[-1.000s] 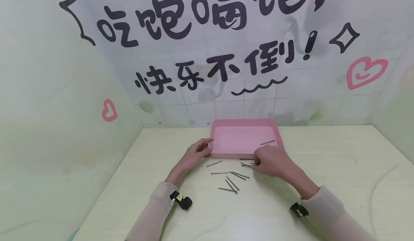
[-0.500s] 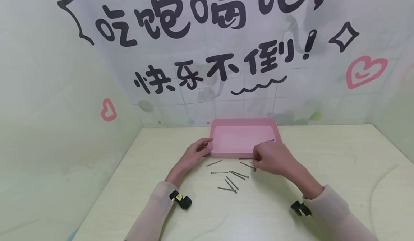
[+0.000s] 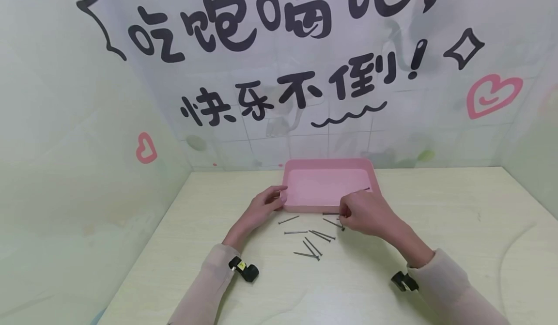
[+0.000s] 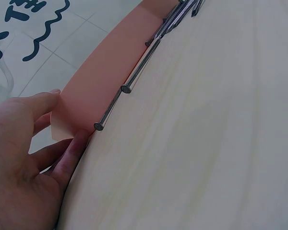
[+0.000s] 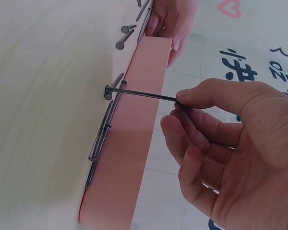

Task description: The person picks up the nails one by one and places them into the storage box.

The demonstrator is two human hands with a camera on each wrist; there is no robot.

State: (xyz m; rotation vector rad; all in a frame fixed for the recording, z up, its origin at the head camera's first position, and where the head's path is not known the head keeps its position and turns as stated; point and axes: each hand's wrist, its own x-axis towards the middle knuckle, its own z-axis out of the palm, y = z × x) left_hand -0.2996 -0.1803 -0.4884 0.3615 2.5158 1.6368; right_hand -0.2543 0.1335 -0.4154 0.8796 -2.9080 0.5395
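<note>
In the head view my left hand [image 3: 260,208] holds the left end of a shallow pink tray [image 3: 327,208]. Its thumb is at the near bottom corner and a finger lies over the rim, as the left wrist view shows. My right hand [image 3: 365,212] is at the tray's near right corner. Between thumb and index finger it pinches a steel nail [image 5: 141,94], head end down by the table, its other fingers loosely bent. Several loose nails [image 3: 296,232] lie on the table before the tray. One nail [image 3: 367,188] in the tray is mostly hidden behind my right hand.
The pale wooden table [image 3: 209,189] runs to a back wall [image 3: 244,141] with printed writing, close behind the tray. Side walls stand left and right. A nail pair [image 5: 100,136] lies along the tray's front wall, below my right hand.
My right hand has shifted slightly up and left, covering more of the nail inside the tray and uncovering a nail head on the table. My left hand stays at the tray's end.
</note>
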